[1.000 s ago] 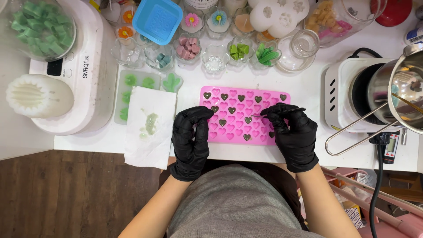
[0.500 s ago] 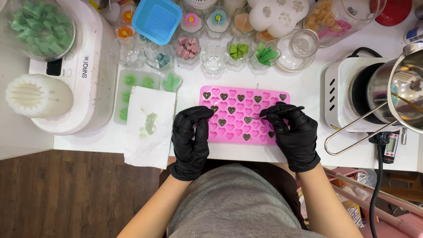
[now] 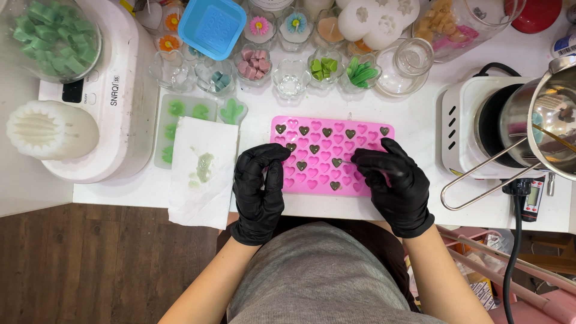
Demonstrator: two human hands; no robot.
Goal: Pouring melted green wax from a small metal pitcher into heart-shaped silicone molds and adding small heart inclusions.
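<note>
A pink silicone mould with rows of small heart cavities lies on the white table; several cavities hold dark hearts. Both my hands wear black gloves. My left hand rests at the mould's left edge, fingers curled together by a dark heart. My right hand covers the mould's lower right corner and pinches a thin tool whose tip touches a dark heart near the mould's middle.
A white paper towel with a green smear lies left of the mould, over a green mould. Small glass cups of wax pieces line the back. A white machine stands left, a hot plate with a steel pitcher right.
My right hand has moved the thin tool slightly, its tip now on a heart nearer the mould's middle. My left hand has stayed at the left edge.
</note>
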